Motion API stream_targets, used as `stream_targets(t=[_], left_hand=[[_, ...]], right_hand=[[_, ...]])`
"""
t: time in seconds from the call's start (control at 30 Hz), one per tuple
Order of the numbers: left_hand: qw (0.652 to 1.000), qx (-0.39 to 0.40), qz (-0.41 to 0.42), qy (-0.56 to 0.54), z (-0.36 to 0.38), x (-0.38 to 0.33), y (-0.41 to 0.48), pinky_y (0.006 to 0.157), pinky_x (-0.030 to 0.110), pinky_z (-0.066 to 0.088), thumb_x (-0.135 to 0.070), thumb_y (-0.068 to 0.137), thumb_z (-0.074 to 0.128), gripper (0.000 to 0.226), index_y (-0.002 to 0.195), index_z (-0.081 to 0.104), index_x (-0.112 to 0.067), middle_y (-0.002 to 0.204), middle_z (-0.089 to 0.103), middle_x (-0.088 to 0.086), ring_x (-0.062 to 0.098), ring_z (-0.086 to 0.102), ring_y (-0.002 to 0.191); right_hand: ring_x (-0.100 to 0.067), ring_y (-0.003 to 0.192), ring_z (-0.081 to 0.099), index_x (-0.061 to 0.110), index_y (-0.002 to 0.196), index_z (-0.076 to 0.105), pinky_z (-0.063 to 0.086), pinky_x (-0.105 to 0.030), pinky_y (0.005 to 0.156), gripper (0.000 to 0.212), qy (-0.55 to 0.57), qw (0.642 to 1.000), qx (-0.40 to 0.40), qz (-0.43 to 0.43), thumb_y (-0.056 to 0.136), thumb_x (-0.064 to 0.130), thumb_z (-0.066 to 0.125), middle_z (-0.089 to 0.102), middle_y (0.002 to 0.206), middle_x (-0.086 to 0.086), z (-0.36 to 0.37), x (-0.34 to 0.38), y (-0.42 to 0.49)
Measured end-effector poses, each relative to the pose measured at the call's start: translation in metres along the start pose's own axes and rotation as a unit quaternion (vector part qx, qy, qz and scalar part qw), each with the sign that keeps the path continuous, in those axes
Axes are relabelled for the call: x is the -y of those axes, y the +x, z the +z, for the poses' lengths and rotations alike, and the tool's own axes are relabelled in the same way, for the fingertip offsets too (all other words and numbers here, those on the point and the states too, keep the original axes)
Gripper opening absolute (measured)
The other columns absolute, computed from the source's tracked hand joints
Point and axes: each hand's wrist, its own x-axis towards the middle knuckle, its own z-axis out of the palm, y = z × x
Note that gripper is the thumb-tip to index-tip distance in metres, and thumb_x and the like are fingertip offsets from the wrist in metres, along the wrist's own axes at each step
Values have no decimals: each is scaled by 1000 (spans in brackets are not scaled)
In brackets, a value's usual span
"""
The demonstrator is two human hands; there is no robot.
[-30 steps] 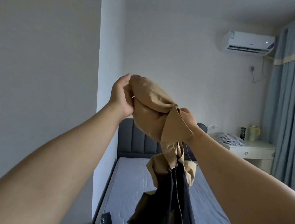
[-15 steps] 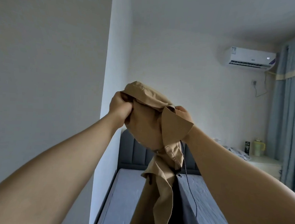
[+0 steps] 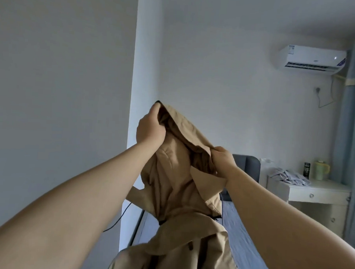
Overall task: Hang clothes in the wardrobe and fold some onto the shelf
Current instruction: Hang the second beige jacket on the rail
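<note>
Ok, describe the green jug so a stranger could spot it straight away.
Find the air conditioner high on the far wall, then drop to the white desk beside the blue curtain. The jug stands at the desk's back, nearest the curtain. It is pale green with a handle, unlike the slim dark can on its left and the crumpled pale cloth.

your left grip [image 3: 150,131] holds the hooded coat [image 3: 176,183] high and left, your right grip [image 3: 222,158] lower and right. the coat hangs between your arms, in front of the bed [image 3: 241,238] and headboard [image 3: 250,168]. right of the bed, a desk [image 3: 320,191] carries crumpled cloth [image 3: 288,175], a can [image 3: 306,170] and a jug [image 3: 320,170]; an air conditioner [image 3: 312,60] sits above, the curtain [image 3: 353,142] far right.
</note>
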Motion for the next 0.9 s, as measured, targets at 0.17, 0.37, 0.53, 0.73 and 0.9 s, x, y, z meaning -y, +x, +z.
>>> stream_targets(t=[0.17, 0.37, 0.53, 0.73, 0.9], left_hand=[[971, 199, 20, 134, 13, 18, -22, 63, 32, 42, -28, 77, 65, 92, 145, 2, -35, 104, 45, 8, 27, 54, 82], [976, 178, -7, 128, 32, 38, -57, 58, 31, 37, -3, 83, 47, 87, 146, -4, -34, 87, 53, 7, 23, 54, 73], [980, 122, 47, 151, 50, 30, -65, 53, 26, 32, -7, 88, 46, 78, 147, 2, -32, 86, 47, 4, 20, 50, 73], [979, 197, 36, 35, 53, 26, -61, 85, 33, 49, -5, 84, 51, 78, 147, 14, -34, 130, 54, 4, 24, 56, 107], [937, 282, -99, -181, 47, 49, -59, 88, 25, 47, -6, 85, 59, 67, 140, 33, -33, 130, 52, -4, 16, 51, 116]], right_hand=[[-14, 66, 50, 17, 85, 60, 43, -22, 55, 24, 41, 996, -8, 83, 94, 10, 38, 56, 75, -2, -1, -43, -16], [-12, 65, 43, 12, 103, 58, 34, -24, 52, 22, 10, 993, 8, 120, 94, 9, 39, 50, 74, 0, -2, -71, -25], [-7, 86, 49, 26, 127, 35, 40, -22, 57, 59, 27, 987, 126, 101, 80, 30, 70, 48, 102, 9, 1, -87, -31], [-14, 81, 57, 14, 97, 59, 48, -26, 70, 26, -166, 970, 166, 69, 76, 22, 74, 62, 89, 1, -1, -107, -33], [-20, 75, 60, 16, 78, 61, 50, -28, 61, 14, 36, 988, 90, 120, 88, 25, 61, 65, 78, -4, -14, -104, -27]])
